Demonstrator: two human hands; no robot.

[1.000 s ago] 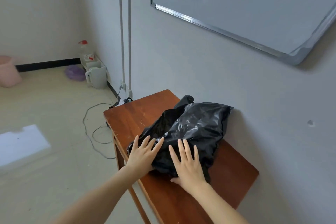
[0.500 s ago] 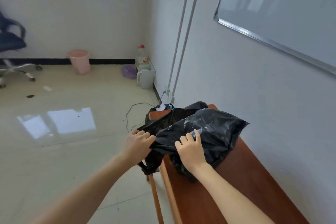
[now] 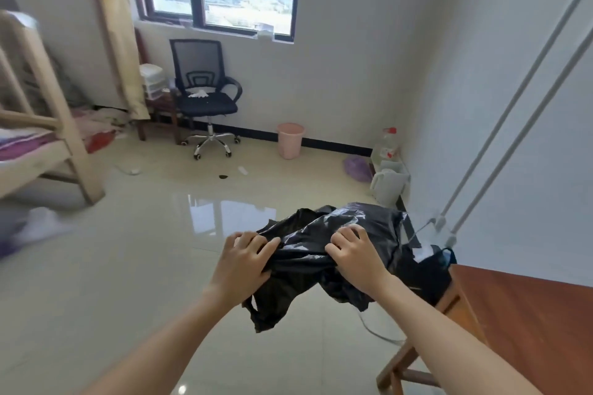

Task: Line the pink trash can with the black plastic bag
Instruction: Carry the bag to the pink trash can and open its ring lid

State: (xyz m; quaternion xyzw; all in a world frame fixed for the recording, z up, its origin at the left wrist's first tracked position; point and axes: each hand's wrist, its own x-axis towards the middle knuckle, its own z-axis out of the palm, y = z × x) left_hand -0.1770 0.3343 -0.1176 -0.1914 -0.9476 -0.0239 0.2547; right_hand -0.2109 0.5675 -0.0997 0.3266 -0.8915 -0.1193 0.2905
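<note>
A: That black bag (image 3: 324,244) is crumpled and glossy, bunched in mid-air at the lower centre, one loose end dangling down.

B: Both hands have it. The left hand (image 3: 244,263) is curled tight on its left edge, the right hand (image 3: 356,256) clenched on the top folds.

A: A second ago it lay flat on the brown table (image 3: 529,314); now it is lifted clear, with the table at the lower right.

B: And the pink bin (image 3: 290,140) stands far off, centre frame, against the back wall by the office chair (image 3: 205,96).
</note>
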